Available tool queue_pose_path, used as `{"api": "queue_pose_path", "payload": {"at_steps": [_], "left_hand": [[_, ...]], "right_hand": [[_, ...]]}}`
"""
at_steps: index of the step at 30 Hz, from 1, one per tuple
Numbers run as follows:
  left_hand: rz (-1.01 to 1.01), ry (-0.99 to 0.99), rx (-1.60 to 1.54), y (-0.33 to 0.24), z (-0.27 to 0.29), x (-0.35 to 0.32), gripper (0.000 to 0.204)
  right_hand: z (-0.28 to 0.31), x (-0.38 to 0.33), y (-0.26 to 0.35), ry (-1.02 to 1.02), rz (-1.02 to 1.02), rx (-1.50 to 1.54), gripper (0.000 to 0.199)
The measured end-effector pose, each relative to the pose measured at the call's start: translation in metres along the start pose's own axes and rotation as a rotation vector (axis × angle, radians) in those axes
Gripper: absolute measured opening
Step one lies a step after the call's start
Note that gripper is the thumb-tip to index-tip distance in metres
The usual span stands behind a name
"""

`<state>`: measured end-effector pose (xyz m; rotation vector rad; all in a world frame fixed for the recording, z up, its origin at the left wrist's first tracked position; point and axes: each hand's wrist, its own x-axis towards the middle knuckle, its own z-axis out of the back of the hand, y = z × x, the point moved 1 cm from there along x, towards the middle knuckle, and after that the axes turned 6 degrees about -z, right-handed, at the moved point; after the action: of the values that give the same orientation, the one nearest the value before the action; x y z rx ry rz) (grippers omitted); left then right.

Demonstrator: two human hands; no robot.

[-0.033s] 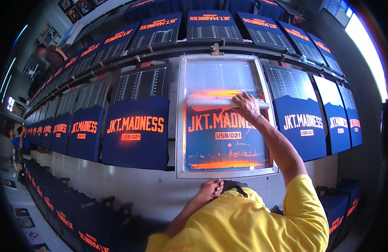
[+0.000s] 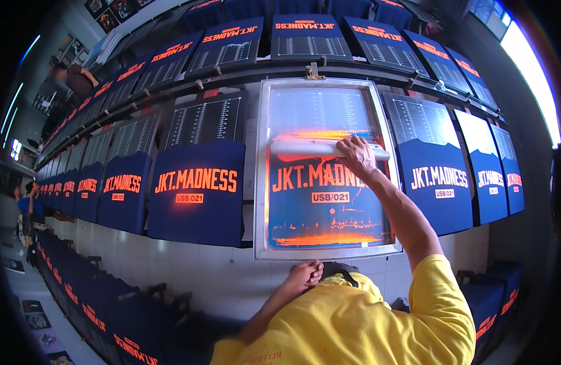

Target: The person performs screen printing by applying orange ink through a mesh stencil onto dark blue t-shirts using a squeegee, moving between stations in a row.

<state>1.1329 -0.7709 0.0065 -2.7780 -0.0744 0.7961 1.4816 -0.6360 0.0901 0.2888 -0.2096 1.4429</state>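
Orange ink on print screen [image 2: 322, 182] | right hand [image 2: 356, 155] grips squeegee [image 2: 311, 148], far end | left hand [image 2: 303, 277] clamps near frame edge | pull steady, even pressure.

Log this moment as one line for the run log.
right hand: on squeegee | left hand: on screen frame | blue shirts alongside

Silver-framed printing screen [image 2: 262, 170] and long pale squeegee [image 2: 305, 148] on a long table.

The rectangular metal-framed mesh screen lies flat over a dark blue shirt, its mesh smeared with orange ink in bands near its far and near ends. The squeegee lies crosswise on the mesh in the upper half, its blade resting in the far orange band.
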Motion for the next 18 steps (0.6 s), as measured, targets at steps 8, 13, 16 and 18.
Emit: {"api": "queue_pose_path", "payload": {"at_steps": [8, 13, 16, 18], "left_hand": [[-0.022, -0.007, 0.015, 0.002, 0.000, -0.001, 0.031], [-0.011, -0.047, -0.001, -0.005, -0.013, -0.005, 0.031], [-0.014, -0.013, -0.007, -0.005, -0.013, -0.006, 0.030], [-0.025, -0.014, 0.011, -0.005, -0.010, -0.007, 0.030]], "right_hand": [[0.013, 0.012, -0.007, 0.020, 0.095, 0.135, 0.026], [0.031, 0.091, -0.042, 0.507, -0.187, 0.293, 0.038], [0.024, 0.113, -0.059, 0.641, -0.189, 0.408, 0.044], [0.027, 0.115, -0.053, 0.730, -0.240, 0.384, 0.047]]}}
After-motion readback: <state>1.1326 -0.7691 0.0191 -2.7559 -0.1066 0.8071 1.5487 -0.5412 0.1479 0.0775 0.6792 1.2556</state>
